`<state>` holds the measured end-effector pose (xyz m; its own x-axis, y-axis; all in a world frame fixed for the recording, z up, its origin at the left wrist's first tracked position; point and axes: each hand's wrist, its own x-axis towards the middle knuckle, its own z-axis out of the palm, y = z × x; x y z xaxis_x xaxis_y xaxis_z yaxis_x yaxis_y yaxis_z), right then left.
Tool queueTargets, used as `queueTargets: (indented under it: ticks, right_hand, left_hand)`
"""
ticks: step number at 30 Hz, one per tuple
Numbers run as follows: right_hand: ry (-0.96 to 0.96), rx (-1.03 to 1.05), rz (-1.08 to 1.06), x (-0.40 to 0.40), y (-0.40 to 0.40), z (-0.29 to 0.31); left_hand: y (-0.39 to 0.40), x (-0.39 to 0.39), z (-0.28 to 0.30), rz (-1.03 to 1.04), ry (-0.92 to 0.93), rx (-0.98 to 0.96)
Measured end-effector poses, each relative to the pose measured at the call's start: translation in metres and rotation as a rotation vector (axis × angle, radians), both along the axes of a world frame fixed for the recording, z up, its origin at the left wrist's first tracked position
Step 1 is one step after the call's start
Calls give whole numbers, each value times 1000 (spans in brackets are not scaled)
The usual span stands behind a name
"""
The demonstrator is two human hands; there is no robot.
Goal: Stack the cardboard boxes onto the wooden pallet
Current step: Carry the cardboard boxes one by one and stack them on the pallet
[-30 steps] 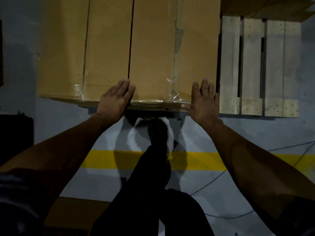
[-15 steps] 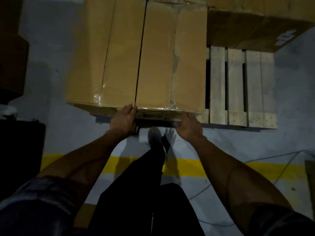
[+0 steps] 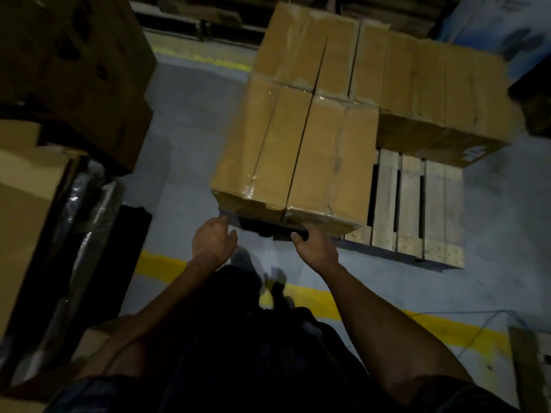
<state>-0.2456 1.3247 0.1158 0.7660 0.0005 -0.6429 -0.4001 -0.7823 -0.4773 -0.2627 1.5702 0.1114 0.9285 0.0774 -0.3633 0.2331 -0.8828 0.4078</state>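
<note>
A tall cardboard box (image 3: 298, 150) is standing on the near left part of the wooden pallet (image 3: 414, 210), its top flaps taped with clear tape and split by a dark seam. Another box (image 3: 310, 46) of the same height is sitting directly behind it, touching, and a lower, wider box (image 3: 441, 93) is lying to the right at the back, leaving bare slats showing at the near right. That lower box is carrying a white label (image 3: 474, 152) on its near face, but the print is too blurred to read. The left hand (image 3: 213, 241) is hovering just off the near left bottom corner, fingers loosely spread and grasping nothing. The right hand (image 3: 316, 244) is curling its fingers under the box's near bottom edge. A yellow line (image 3: 334, 296) is crossing the grey floor below
</note>
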Motion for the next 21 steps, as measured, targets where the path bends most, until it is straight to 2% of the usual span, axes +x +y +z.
queueTargets:
  ticks: [4, 10, 16, 21]
  right_hand:
    - [-74, -23, -12, 26, 47, 26]
    - [-113, -75, -37, 89, 138, 36]
    - [-92, -97, -90, 145, 222, 43]
    - [-65, -103, -128, 195, 256, 48]
  left_hand:
    - [48, 15, 27, 86, -45, -9]
    - [135, 75, 29, 93, -48, -46]
    - [210, 155, 48, 23, -95, -38]
    - [247, 221, 51, -6, -71, -62]
